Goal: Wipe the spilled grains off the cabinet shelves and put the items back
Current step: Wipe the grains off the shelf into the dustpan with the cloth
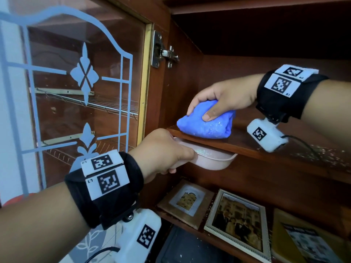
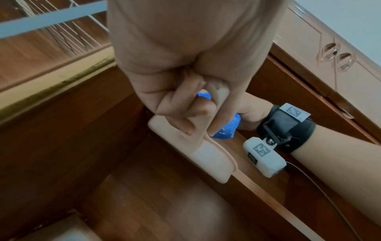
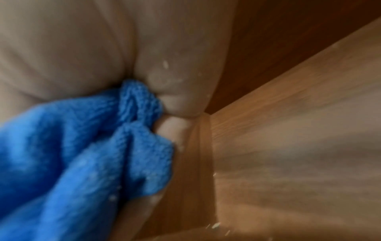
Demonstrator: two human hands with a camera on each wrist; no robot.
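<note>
My right hand (image 1: 218, 100) grips a bunched blue cloth (image 1: 205, 123) at the front left edge of the upper wooden shelf (image 1: 247, 144); white grains cling to the cloth (image 3: 72, 146). Just under that shelf edge my left hand (image 1: 167, 150) holds a pale pink tray (image 1: 214, 160) by its rim, with grains lying inside it. The left wrist view shows my fingers curled round the tray (image 2: 195, 151), the blue cloth (image 2: 226, 130) just above it. More spilled grains (image 1: 319, 156) are scattered along the shelf to the right.
The glass cabinet door (image 1: 76, 88) stands open on the left, its hinge (image 1: 165, 53) beside the shelf. On the lower shelf lie two framed pictures (image 1: 187, 203) (image 1: 239, 223) and a book (image 1: 311, 242), with a few grains around them.
</note>
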